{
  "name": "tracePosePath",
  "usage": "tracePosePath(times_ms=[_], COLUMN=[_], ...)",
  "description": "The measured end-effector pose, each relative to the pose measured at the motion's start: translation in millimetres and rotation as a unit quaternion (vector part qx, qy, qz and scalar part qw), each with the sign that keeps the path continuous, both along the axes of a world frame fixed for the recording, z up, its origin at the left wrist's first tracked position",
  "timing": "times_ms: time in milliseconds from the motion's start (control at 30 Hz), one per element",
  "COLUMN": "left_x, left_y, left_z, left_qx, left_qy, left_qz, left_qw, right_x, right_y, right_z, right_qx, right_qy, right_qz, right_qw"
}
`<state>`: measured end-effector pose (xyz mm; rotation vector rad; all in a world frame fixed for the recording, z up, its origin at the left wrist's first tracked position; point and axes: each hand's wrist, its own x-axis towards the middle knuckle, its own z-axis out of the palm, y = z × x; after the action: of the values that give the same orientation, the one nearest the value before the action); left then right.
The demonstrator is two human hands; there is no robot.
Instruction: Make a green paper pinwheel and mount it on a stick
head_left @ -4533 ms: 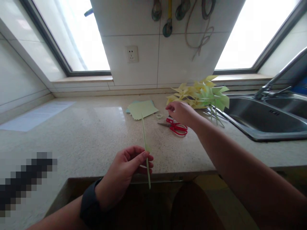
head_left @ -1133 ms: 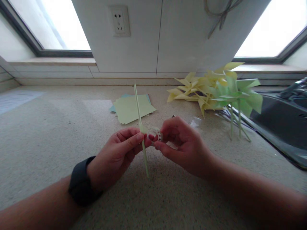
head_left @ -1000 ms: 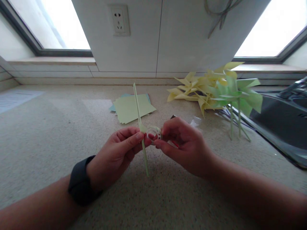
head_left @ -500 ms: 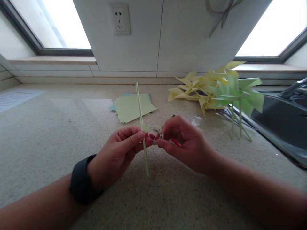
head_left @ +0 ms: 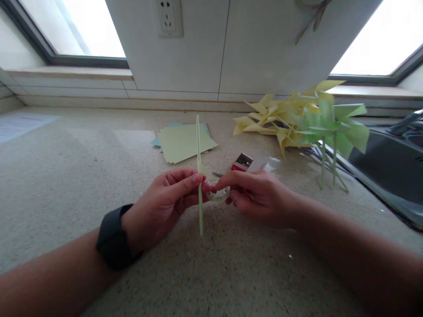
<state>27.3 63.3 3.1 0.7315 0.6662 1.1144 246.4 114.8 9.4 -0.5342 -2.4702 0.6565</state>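
My left hand (head_left: 176, 193), a dark band on its wrist, pinches a long, thin pale green paper piece (head_left: 198, 141) that stands nearly upright and shows edge-on. A small pale flap sticks out just above the fingertips. Beside it, a clear tape roll (head_left: 220, 196) hangs between both hands above the counter. My right hand (head_left: 256, 189) has its fingers closed on the roll, the index finger reaching across its ring toward the left fingertips. Red, perhaps scissors handles, shows partly behind the right hand. A small red box (head_left: 243, 162) of tiny metal pieces lies behind it.
Behind the hands lies a stack of pale green and blue paper squares (head_left: 185, 143). Yellow pinwheels (head_left: 280, 119) and green pinwheels (head_left: 333, 123) stand at the back right, by the sink (head_left: 390, 163). A printed sheet (head_left: 26, 125) rests at far left.
My right hand has shifted down a little and its index finger now reaches over the tape roll, which has tilted flatter. The green paper stands more upright. The red box has come into view.
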Motion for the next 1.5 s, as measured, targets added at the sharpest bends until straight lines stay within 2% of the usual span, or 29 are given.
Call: tracePosePath(times_ms=[300,500,733,1000,1067,1133,1233,1367,1500], left_x=[1.7,2.8,0.7,1.4,0.9,0.5,0.5,1.2,1.0], left_y=[2.1,0.5,0.2,2.0,1.4,0.6,-0.4,-0.3,0.1], left_z=[-2.1,-1.4,-2.3,-2.1,-2.0,-1.8,-1.1,0.1,0.6], left_qx=[-0.013,-0.013,-0.013,-0.014,-0.016,-0.015,-0.009,0.002,0.007], left_qy=[0.016,0.032,0.029,0.021,0.02,0.022,0.024,0.012,-0.001], left_qz=[-0.024,-0.017,-0.019,-0.031,-0.031,-0.033,-0.033,-0.024,-0.013], left_qw=[1.0,0.999,0.999,0.999,0.999,0.999,0.999,1.0,1.0], right_x=[-3.9,-6.0,-7.9,-11.6,-9.3,-6.2,-2.4,-0.4,0.4], right_y=[-8.6,-9.0,-10.9,-16.3,-13.8,-10.2,-6.0,-6.0,-7.5], right_z=[7.5,5.7,8.8,9.4,9.8,10.5,12.2,16.0,19.9], right_qx=[-0.04,-0.035,-0.042,-0.043,-0.048,-0.062,-0.114,-0.177,-0.192], right_qy=[-0.049,-0.082,-0.091,-0.094,-0.103,-0.109,-0.106,-0.103,-0.062], right_qz=[-0.014,-0.042,-0.034,-0.086,-0.066,-0.018,0.041,0.051,0.084], right_qw=[0.998,0.995,0.994,0.991,0.991,0.992,0.987,0.977,0.976])
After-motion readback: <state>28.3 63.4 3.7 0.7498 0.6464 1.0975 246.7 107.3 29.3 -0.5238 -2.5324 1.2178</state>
